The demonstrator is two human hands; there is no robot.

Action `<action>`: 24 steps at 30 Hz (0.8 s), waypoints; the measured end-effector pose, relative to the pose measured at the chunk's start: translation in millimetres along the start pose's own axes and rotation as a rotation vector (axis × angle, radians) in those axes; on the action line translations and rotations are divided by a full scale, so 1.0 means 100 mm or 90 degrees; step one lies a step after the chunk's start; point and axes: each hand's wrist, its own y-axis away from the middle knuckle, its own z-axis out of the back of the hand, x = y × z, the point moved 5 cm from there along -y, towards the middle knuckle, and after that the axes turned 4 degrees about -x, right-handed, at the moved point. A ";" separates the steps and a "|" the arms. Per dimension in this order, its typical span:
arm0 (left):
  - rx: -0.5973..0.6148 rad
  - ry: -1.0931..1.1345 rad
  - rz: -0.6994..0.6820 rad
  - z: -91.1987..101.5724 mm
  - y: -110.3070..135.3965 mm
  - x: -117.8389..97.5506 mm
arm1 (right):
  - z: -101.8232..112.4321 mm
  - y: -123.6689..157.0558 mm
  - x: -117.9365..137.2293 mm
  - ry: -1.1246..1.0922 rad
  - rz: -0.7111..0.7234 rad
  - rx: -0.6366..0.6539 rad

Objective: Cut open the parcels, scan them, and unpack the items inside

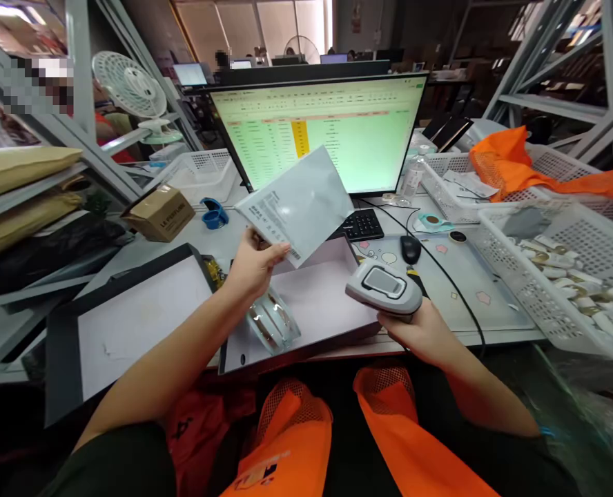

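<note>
My left hand (257, 266) grips a flat white box (301, 207) by its lower left corner, fingers behind and thumb in front. The box is tilted in front of the monitor, with small print and a barcode along one side. In my right hand (423, 331) is a grey-and-white barcode scanner (384, 286), its head pointing left. Below both hands lies an open shallow box (327, 297) with a pale inside. A clear rounded object with brown parts (273, 321) rests in its left part, partly behind my left forearm. The dark-rimmed lid (141, 310) lies to the left.
A monitor (332, 131) with a spreadsheet stands behind a black keyboard (363, 224). A mouse (410, 248) and cable lie on the desk mat. White baskets (545, 276) line the right, one holding many small white pieces. A cardboard box (159, 212) and blue tape dispenser (214, 214) stand left.
</note>
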 end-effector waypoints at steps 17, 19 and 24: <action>-0.018 -0.111 0.174 0.11 0.19 0.21 | -0.11 0.11 0.10 0.022 -0.020 0.119; -0.011 -0.147 0.209 0.12 0.21 0.25 | -0.12 0.13 0.09 0.019 -0.026 0.132; 0.017 -0.195 0.218 0.11 0.22 0.26 | -0.11 0.17 0.16 0.020 -0.013 0.186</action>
